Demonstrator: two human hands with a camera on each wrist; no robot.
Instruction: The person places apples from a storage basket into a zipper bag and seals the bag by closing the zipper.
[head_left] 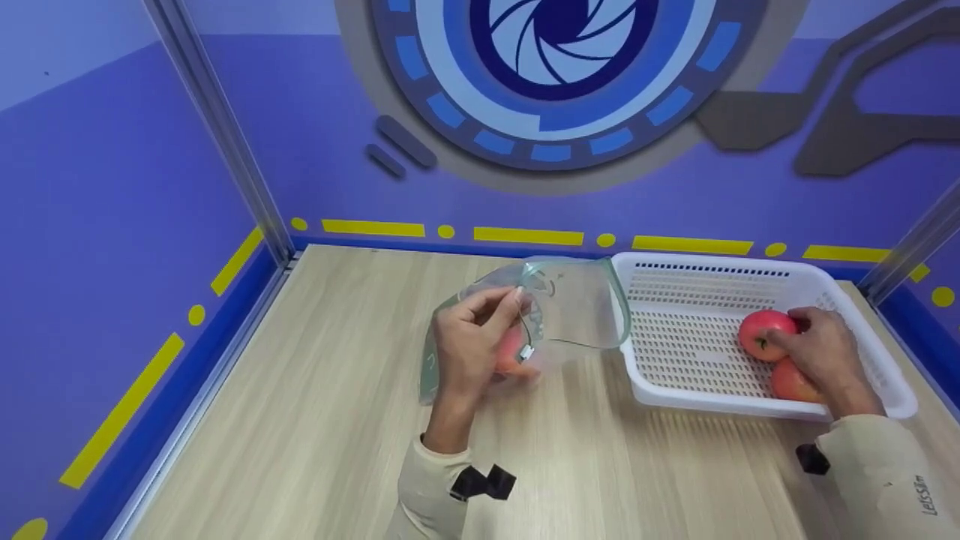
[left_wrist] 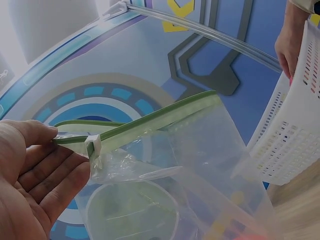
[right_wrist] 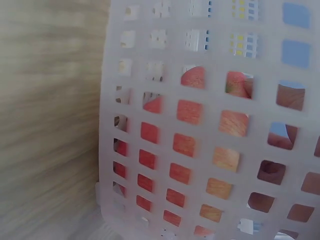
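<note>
Left hand (head_left: pixel 469 337): up over the middle of the wooden surface (head_left: pixel 315 420), its grip pinching the green zip edge of the clear bag (head_left: pixel 570 307), right by the small white slider (left_wrist: pixel 94 146). Fingers curled onto the strip, the left wrist view shows thumb and fingertips on it.

Clear bag: held open-mouthed and lifted, its far end hanging next to the left rim of the basket. Something reddish-pink (head_left: pixel 510 349) shows through the plastic just behind the left hand; it looks like an apple already inside, though the film blurs it.

White basket (head_left: pixel 705 262): a perforated plastic tray sitting on the right of the surface, close to the back wall.

Basket contents: two red apples at its right end, touching each other. The upper apple (head_left: pixel 761 330) shows its stem side; the lower apple (head_left: pixel 791 382) is half hidden.

Right hand (head_left: pixel 821 352): down inside the basket, grip wrapped around the upper apple, fingers over its top and side.

Right wrist view: just the basket wall up close, red apple skin showing through the square holes.
</note>
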